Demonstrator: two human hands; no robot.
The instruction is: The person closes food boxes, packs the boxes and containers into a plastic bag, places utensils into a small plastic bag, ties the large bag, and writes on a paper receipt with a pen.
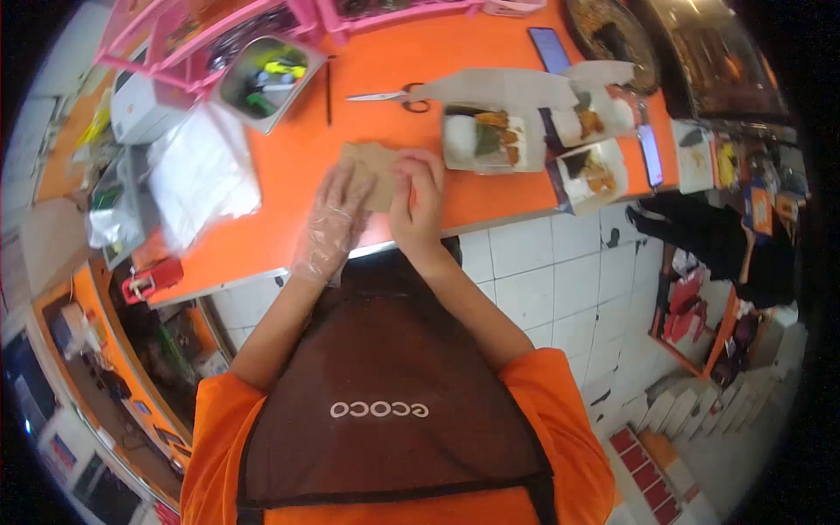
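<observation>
My left hand [337, 208] wears a clear, crinkled plastic glove, and its fingers press onto a small piece of brown paper or card [374, 162]. On the opposite edge of that piece, my right hand [420, 197], bare, pinches with curled fingers. Both hands are over the orange table [289, 175], close to its front edge. Scissors [385, 96] lie beyond the brown piece. Just right of my right hand, an open takeaway box [529, 157] holds rice, a green leaf and fried food.
More open food boxes [617, 171] stand on the right, beside phones [652, 156]. To the left are clear plastic bags [206, 171] and a metal container [302, 92] with small packets. Pink baskets [157, 44] line the back. Another person [709, 236] in dark clothing stands at right.
</observation>
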